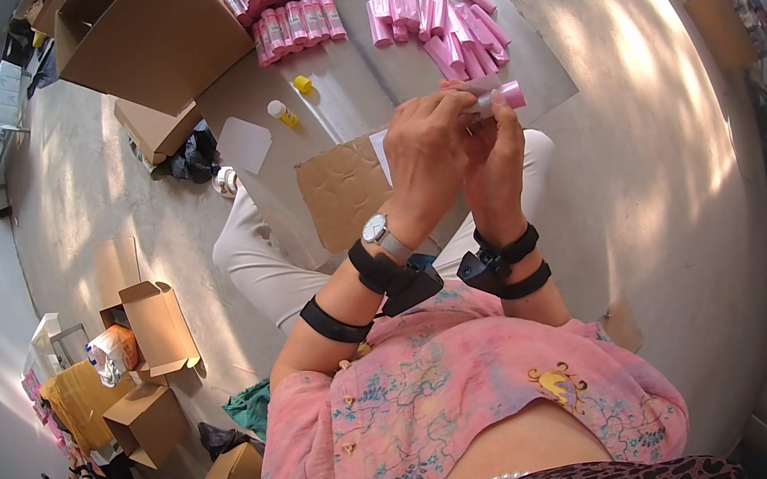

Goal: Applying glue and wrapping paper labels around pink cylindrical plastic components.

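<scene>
Table (539, 76): grey, beneath and beyond the fingers.
Box (169, 47): brown, well left of the fingers and beyond.
Loose rolls (461, 34): pink, heaped just beyond the fingers.
Banded rolls (297, 26): pink, in rows, beyond the fingers and left.
Cardboard (336, 197): brown, left of the fingers, bodyward.
Left hand (429, 146): fingers together, pinched on the left part of the held roll (511, 96); some fingertips hidden.
Right hand (492, 160): thumb and fingers clamped on it from the near side.
Card (244, 145): white, far left of the fingers.
Held roll: pink, at both hands' fingertips; long axis left to right, free end past the right thumb, so right hand nearer that end.
Bottle (282, 113): white and yellow, left of the fingers.
Cap (303, 84): yellow, between bottle and banded rolls.
</scene>
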